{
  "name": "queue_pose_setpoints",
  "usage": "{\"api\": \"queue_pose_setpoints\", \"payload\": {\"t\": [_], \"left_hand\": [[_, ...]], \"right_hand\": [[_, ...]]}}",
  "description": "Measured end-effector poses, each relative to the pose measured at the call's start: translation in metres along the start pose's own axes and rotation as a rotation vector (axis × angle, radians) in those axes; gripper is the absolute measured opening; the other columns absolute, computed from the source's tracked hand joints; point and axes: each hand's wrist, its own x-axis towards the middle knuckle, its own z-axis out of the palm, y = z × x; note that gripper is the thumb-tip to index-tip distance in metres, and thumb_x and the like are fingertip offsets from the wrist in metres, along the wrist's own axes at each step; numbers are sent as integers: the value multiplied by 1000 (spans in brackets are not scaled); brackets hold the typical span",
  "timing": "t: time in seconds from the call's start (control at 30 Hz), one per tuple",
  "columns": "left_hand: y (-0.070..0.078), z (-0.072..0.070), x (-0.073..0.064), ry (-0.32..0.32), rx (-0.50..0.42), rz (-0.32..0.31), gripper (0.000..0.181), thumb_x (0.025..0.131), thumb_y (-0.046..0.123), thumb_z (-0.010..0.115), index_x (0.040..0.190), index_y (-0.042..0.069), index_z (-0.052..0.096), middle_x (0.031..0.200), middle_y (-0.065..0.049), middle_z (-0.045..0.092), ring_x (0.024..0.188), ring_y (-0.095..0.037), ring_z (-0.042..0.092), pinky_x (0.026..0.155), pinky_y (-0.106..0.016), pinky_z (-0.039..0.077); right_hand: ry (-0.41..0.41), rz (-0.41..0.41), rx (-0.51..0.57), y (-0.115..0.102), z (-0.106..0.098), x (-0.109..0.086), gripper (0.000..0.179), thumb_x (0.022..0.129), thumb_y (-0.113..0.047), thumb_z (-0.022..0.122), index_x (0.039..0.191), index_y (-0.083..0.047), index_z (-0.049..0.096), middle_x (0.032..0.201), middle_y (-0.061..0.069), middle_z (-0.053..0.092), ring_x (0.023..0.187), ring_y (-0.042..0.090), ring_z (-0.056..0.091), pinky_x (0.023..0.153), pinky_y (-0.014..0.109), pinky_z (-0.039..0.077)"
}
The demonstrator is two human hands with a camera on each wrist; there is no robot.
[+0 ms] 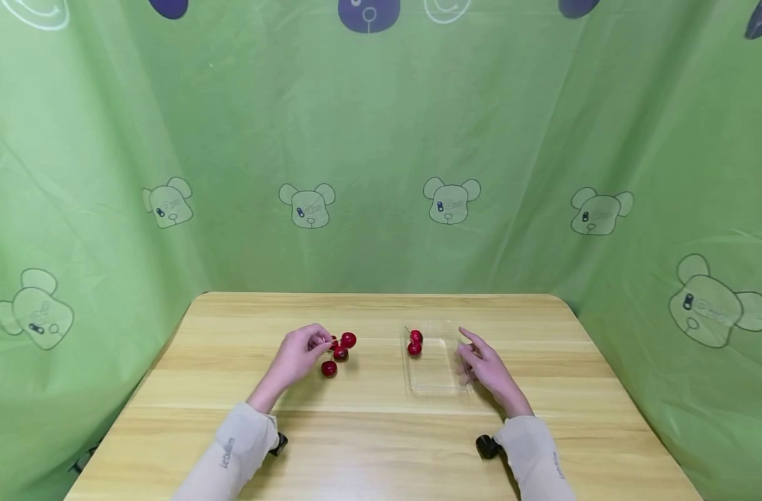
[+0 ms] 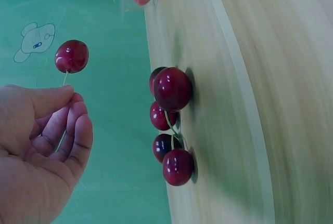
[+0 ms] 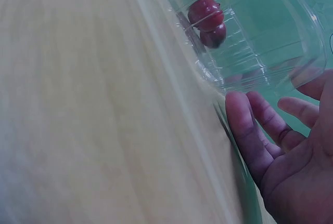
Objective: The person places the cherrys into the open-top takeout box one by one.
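Note:
My left hand (image 1: 302,353) pinches a thin cherry stem between thumb and fingertips. From that stem a dark red cherry (image 2: 72,56) stands out beyond the fingertips, apart from the others in the left wrist view. Below and beside it, several cherries (image 2: 178,167) with stems lie grouped on the table. A clear plastic container (image 1: 439,387) sits to the right, with two cherries (image 1: 415,348) touching each other at its left side. My right hand (image 1: 488,369) is at the container's right wall, fingers loosely spread, fingertips right at the plastic in the right wrist view.
The wooden table (image 1: 381,445) has rounded far corners. Green curtain (image 1: 381,125) with bear-head prints hangs behind it and on both sides. Black wrist cameras (image 1: 487,447) sit at both cuffs, low over the table.

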Motion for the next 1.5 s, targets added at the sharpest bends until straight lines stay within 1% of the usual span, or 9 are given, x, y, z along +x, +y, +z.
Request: {"api": "queue_pose_setpoints", "payload": {"t": [0.2, 0.47, 0.63, 0.73, 0.83, 0.9, 1.07, 1.23, 1.5], "left_hand": [[6, 6, 3, -11, -12, 25, 7, 95, 7, 71, 102, 6, 72, 90, -10, 73, 80, -18, 66, 73, -26, 56], [11, 17, 7, -18, -20, 61, 8, 96, 8, 72, 103, 8, 73, 89, -6, 73, 79, -10, 63, 77, -29, 57], [14, 22, 10, -27, -29, 84, 7, 97, 9, 71, 103, 6, 73, 88, -10, 73, 77, -10, 63, 76, -28, 56], [16, 26, 12, -32, -38, 104, 7, 97, 9, 70, 102, 5, 73, 88, -12, 73, 76, -10, 63, 78, -31, 56], [19, 31, 13, -40, -48, 118, 5, 97, 8, 70, 102, 6, 72, 88, -14, 73, 74, -10, 63, 77, -29, 56], [20, 35, 14, -42, -45, 125, 5, 97, 7, 70, 101, 7, 72, 86, -10, 72, 73, -10, 62, 71, -26, 56], [22, 45, 16, -61, -42, 128, 6, 98, 9, 70, 103, 8, 72, 87, -2, 70, 76, -9, 62, 70, -24, 55], [25, 55, 21, -81, -43, 126, 7, 98, 11, 71, 104, 9, 72, 88, -1, 71, 79, -9, 63, 74, -25, 56], [31, 72, 23, -112, -30, 154, 5, 98, 12, 70, 103, 11, 72, 86, 2, 69, 77, -6, 61, 73, -23, 55]], "right_hand": [[3, 2, -9, -2, -1, -1, 62, 111, -30, 49, 165, -11, 24, 124, 28, 53, 87, 30, 71, 68, 35, 62], [1, 4, -15, 0, -1, 0, 63, 111, -34, 49, 165, -13, 25, 125, 27, 53, 85, 25, 71, 68, 34, 62], [-7, 6, 5, 1, -1, 0, 64, 110, -33, 50, 165, -13, 24, 126, 28, 53, 86, 27, 70, 69, 36, 63], [-13, 0, 8, -1, -1, -1, 65, 111, -32, 50, 165, -12, 22, 127, 29, 52, 88, 30, 70, 69, 37, 63], [-8, 0, 4, -3, -1, -1, 65, 111, -32, 50, 165, -12, 22, 127, 29, 52, 89, 33, 70, 69, 39, 63], [-8, -1, -4, -3, -2, -1, 64, 111, -33, 50, 165, -12, 22, 127, 29, 52, 89, 32, 70, 70, 38, 63], [-6, 1, -16, -3, -1, 0, 64, 111, -33, 49, 165, -12, 22, 127, 29, 53, 88, 30, 70, 70, 37, 63], [-4, -2, -23, -2, -1, 1, 64, 111, -33, 49, 165, -13, 22, 125, 28, 53, 87, 29, 70, 70, 36, 63], [-12, -15, -25, -1, 0, 0, 64, 111, -33, 48, 165, -9, 22, 124, 27, 53, 85, 25, 70, 70, 35, 63]]}}
